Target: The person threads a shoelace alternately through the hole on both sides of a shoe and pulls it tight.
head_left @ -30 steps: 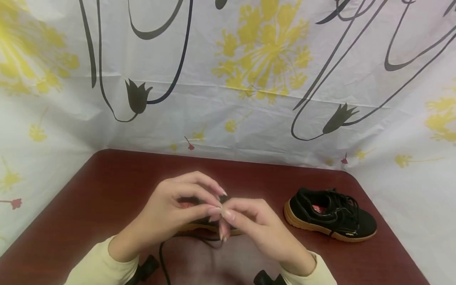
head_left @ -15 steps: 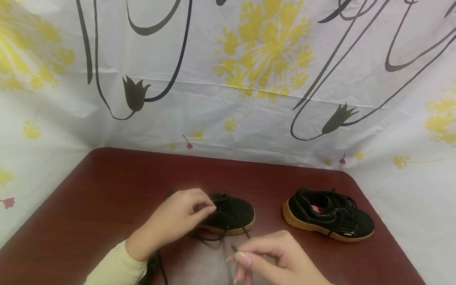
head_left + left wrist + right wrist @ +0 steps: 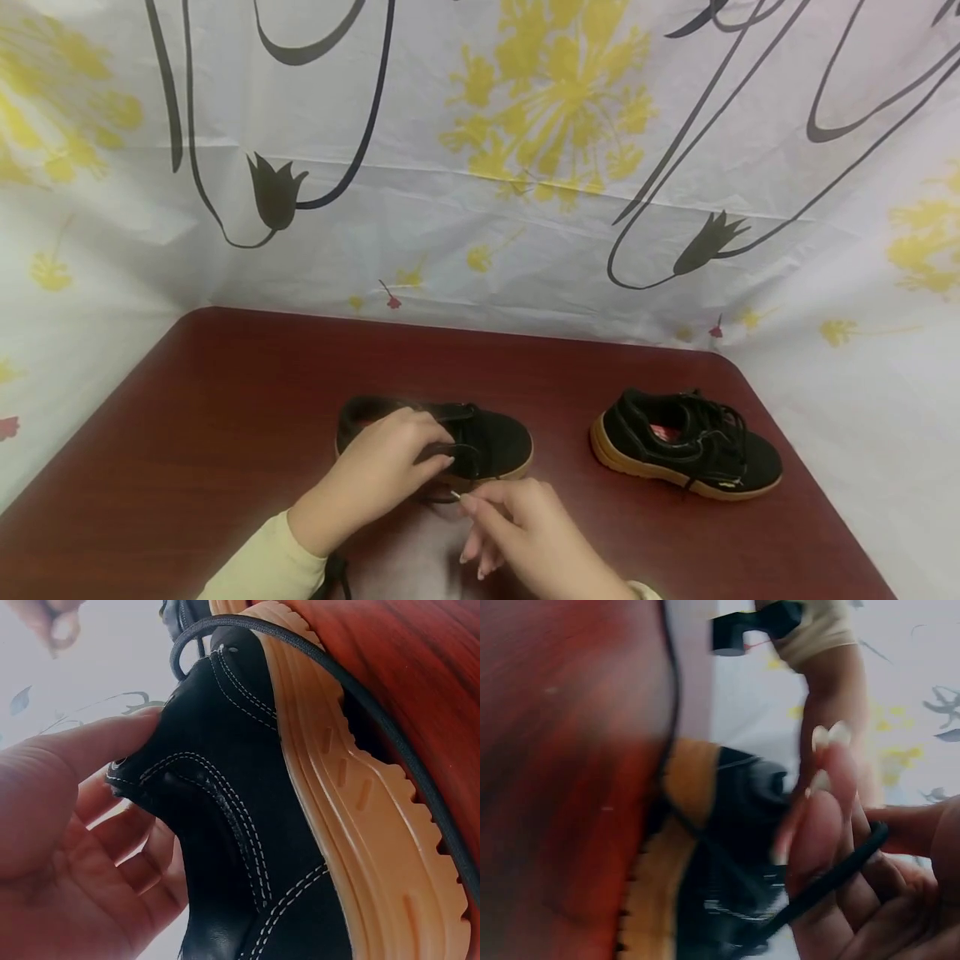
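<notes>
- Two black shoes with gum soles sit on the red-brown table [image 3: 225, 375] in the head view. The near shoe [image 3: 491, 442] lies with its long axis left to right, straight ahead of the hands and almost touching them. The left hand [image 3: 382, 471] rests on its laced upper, fingers curled over the eyelet flap. The right hand [image 3: 517, 533] sits just in front of the sole, pinching the tip of the black lace [image 3: 450, 493] between thumb and forefinger. The left hand is the nearer to the shoe; the lace end points toward the eyelets from the near side. The second shoe [image 3: 686, 446] stands well apart to the right, untouched.
- From the left wrist, the thumb presses the edge of the shoe's upper [image 3: 225, 795] while the fingers curl behind it, so the hand grips the flap. The lace [image 3: 390, 727] runs along the sole.
- From the right wrist, blurred, the fingers [image 3: 825, 847] close on the lace [image 3: 840, 874], which leads down to the shoe [image 3: 727, 840].
</notes>
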Demonstrator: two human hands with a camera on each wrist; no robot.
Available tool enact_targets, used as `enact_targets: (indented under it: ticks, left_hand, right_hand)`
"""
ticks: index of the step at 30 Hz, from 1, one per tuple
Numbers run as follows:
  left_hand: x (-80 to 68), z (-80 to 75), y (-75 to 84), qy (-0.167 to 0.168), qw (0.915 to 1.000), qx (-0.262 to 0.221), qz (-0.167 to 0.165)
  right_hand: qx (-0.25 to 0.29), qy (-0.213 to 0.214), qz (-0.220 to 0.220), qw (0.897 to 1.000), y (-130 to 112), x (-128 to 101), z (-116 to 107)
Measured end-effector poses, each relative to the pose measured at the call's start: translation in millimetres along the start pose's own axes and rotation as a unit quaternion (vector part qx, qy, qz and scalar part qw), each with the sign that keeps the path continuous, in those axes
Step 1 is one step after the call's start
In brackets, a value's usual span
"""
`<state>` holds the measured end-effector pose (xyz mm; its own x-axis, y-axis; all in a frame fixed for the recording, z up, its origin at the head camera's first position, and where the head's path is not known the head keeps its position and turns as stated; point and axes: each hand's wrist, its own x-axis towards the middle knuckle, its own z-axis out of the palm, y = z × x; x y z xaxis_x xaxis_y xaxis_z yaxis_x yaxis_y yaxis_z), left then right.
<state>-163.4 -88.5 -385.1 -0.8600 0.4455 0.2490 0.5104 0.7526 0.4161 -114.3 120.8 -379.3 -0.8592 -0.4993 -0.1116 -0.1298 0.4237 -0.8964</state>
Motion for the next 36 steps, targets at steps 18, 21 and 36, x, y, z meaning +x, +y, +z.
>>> enact_targets:
  ticks: [18,21,36]
  left_hand:
    - [-3.0,-1.9,3.1,0.007,0.9999,-0.008,0.012]
    - [-3.4,-3.6,3.6,0.002,0.9997,-0.021,0.013]
    - [-4.0,-8.5,19.1,-0.012,0.9922,-0.047,-0.115]
  right_hand:
    - [0.005,0.111,0.003,0.994,25.1,26.0,14.9]
    - [0.003,0.121,0.001,0.993,25.0,27.7,16.7]
    - [-0.014,0.123,-0.012,0.992,25.7,32.8,18.7]
